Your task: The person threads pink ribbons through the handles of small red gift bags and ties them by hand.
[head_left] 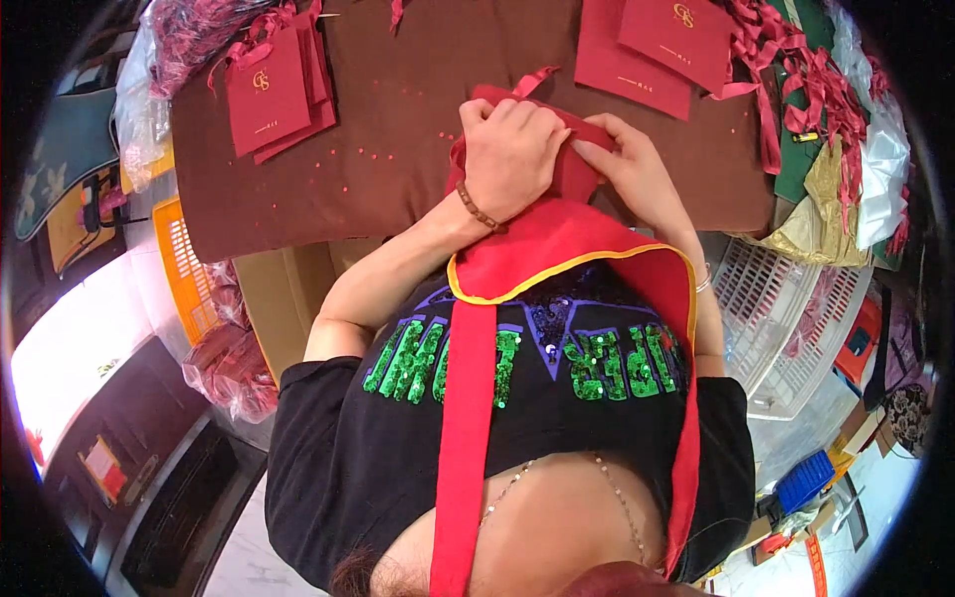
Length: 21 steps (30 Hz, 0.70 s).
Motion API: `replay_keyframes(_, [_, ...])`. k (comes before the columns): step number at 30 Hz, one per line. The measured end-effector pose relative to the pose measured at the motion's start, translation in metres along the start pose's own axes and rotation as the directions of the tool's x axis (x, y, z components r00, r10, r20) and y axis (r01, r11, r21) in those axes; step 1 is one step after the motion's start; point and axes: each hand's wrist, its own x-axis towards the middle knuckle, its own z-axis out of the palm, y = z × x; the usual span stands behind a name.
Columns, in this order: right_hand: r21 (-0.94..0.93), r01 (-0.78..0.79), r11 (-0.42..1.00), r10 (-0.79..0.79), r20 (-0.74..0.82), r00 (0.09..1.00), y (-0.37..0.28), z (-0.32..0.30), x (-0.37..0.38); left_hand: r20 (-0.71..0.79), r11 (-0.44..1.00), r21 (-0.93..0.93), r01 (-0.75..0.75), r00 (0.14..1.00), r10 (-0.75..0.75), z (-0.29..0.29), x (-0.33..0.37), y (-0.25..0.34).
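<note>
A small dark red paper gift bag (576, 179) is in front of me at the table's near edge, just above my red apron (557, 244). My left hand (511, 154), a beaded bracelet at its wrist, is closed over the bag's left part with the fingers curled. My right hand (637, 171) grips the bag's right edge between thumb and fingers. A loop of red ribbon (535, 80) sticks out past the bag's far side. My left hand hides much of the bag, and its fingertips are partly out of sight.
Finished-looking red bags with ribbon handles (269, 95) lie at the table's far left. More flat red bags (647, 55) and a heap of ribbons (821, 85) are at the far right. Small red dots are scattered over the brown cloth (398, 189). Plastic crates (184, 264) flank the table.
</note>
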Motion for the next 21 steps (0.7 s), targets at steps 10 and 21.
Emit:
replay_keyframes(10, [0.034,-0.014,0.999,0.013,0.042,0.999,0.000,-0.001,0.002,0.020,0.999,-0.027,-0.033,0.999,0.033,0.001,0.005,0.000])
replay_keyframes(21, [-0.069,0.053,0.996,-0.052,0.012,0.999,-0.007,-0.003,-0.001,0.209,0.999,-0.007,0.041,0.977,-0.038,-0.010,0.013,0.000])
